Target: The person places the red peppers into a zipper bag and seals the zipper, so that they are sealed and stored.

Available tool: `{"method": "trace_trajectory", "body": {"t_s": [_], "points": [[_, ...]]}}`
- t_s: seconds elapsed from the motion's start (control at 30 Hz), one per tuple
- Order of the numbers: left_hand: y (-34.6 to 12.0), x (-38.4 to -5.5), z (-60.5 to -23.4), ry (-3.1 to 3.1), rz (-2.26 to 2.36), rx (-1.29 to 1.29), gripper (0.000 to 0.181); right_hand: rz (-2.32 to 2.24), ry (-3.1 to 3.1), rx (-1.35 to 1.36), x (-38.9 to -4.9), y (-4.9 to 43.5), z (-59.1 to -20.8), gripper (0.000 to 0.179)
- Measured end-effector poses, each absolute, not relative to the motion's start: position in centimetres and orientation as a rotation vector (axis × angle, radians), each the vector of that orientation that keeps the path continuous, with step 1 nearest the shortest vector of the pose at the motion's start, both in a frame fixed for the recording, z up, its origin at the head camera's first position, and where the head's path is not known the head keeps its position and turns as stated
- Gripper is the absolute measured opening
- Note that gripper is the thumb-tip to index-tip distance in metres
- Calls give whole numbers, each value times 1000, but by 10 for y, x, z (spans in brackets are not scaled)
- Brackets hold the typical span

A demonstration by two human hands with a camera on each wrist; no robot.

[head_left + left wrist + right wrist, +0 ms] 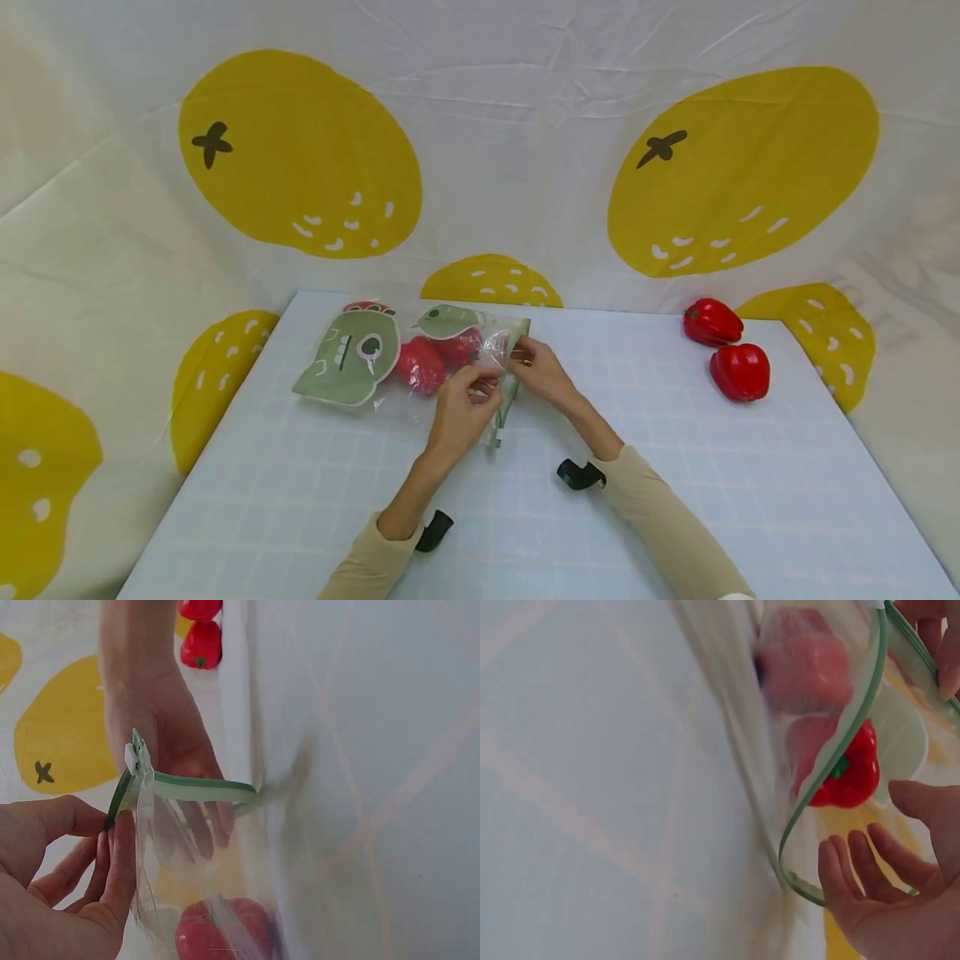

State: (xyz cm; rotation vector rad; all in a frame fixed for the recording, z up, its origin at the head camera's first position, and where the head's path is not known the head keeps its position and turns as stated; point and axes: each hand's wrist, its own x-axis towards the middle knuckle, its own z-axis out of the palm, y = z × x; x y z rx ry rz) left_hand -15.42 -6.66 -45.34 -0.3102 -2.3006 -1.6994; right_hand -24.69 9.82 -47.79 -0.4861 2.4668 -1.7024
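Note:
A clear zip bag (345,358) with green dinosaur prints lies on its side, its green-edged mouth facing right. Red bell peppers (422,365) are inside; one pepper (859,769) shows its green stem through the mouth. My left hand (463,408) pinches the near edge of the mouth between thumb and fingers, close to the white slider (131,759). At the far side of the mouth is my right hand (542,373), its fingers (870,862) loosely bent and apart, reaching the green rim. Whether they touch the film I cannot tell.
Two more red bell peppers (723,350) sit at the back right of the pale checked table (645,400). A white cloth (517,167) with yellow fruit prints hangs behind. Black wrist mounts (581,474) stick out from both forearms.

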Motion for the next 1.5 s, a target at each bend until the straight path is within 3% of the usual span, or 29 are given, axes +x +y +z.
{"method": "trace_trajectory", "body": {"t_s": [0.2,1.5], "points": [[-67,-155,-456,-2289,-1705,-296,21,-1693,2481,-487,-248,114,-477,28],[-65,-158,-460,-2269,-1698,-315,16,-1901,2597,3,-236,239,-457,46]]}}
